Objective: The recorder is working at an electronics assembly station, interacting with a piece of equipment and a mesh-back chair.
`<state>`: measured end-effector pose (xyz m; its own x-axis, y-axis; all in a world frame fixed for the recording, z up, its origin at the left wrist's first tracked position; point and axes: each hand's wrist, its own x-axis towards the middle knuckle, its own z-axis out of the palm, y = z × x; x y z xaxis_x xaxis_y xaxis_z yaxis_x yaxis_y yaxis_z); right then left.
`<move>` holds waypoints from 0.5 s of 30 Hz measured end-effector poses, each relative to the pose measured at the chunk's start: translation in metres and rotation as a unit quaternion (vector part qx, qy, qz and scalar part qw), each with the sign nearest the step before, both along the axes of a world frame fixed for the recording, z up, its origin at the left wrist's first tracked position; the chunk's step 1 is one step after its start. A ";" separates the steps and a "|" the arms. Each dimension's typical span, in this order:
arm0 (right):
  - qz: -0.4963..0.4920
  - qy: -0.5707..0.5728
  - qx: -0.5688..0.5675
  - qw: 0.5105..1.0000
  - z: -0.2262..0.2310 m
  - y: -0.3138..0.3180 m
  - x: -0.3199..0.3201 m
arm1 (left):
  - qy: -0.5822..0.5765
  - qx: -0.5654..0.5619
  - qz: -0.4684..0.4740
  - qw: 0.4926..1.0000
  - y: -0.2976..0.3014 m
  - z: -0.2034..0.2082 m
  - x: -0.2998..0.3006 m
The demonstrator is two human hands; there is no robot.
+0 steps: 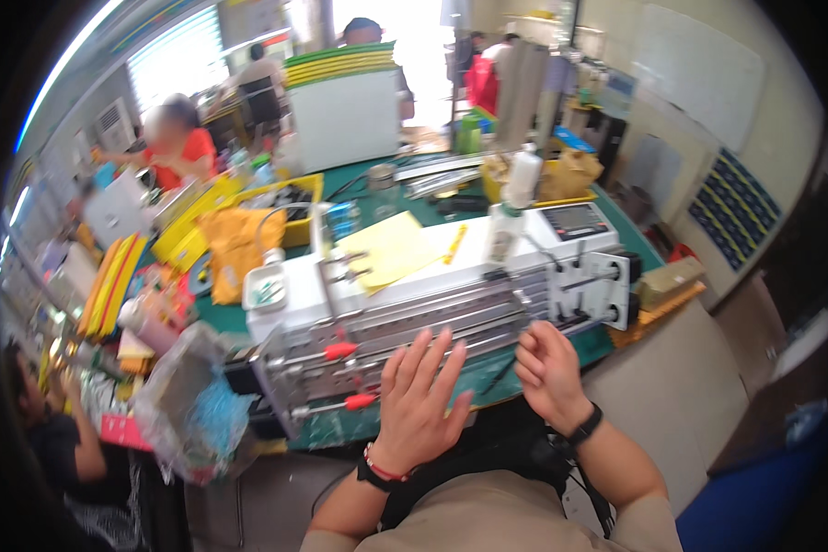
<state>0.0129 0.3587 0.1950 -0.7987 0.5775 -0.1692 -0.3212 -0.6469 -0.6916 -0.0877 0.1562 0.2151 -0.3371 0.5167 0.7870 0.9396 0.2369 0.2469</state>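
My left hand (421, 397) is held over the near edge of a long metal rail machine (405, 327), its fingers stretched out and apart with nothing in them. Two red-handled toggle clamps (340, 350) sit on the machine just left of those fingers. My right hand (550, 370) is raised near the machine's right part, fingers curled in; whatever they may hold is too small to make out. Close beyond it stands a white end plate (591, 290) with black knobs. A white bottle (508, 225) rests on the machine's white housing behind the rails.
A yellow paper sheet (391, 248), a yellow marker (455, 245) and a small white tray (269, 288) lie on the housing. An orange parcel bag (239, 244) and yellow bins are behind left. A plastic-lined bin (189, 396) hangs at the left edge. Other people sit around.
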 end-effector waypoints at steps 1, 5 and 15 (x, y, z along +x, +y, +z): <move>0.037 0.001 0.014 0.999 0.008 -0.011 0.010 | 0.000 -0.011 0.023 1.000 -0.004 0.002 -0.011; 0.150 -0.001 -0.014 0.989 0.021 -0.038 0.022 | -0.037 -0.070 -0.062 0.995 -0.059 -0.002 -0.030; 0.044 0.031 0.760 0.647 0.015 0.015 0.073 | -0.265 -0.066 -0.264 0.925 0.038 0.015 0.028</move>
<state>0.0857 0.3736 0.2104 -0.8179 -0.0096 0.5753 -0.3873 0.7486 -0.5382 -0.0602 0.1946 0.2298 -0.3306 0.7997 0.5011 0.6875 -0.1596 0.7084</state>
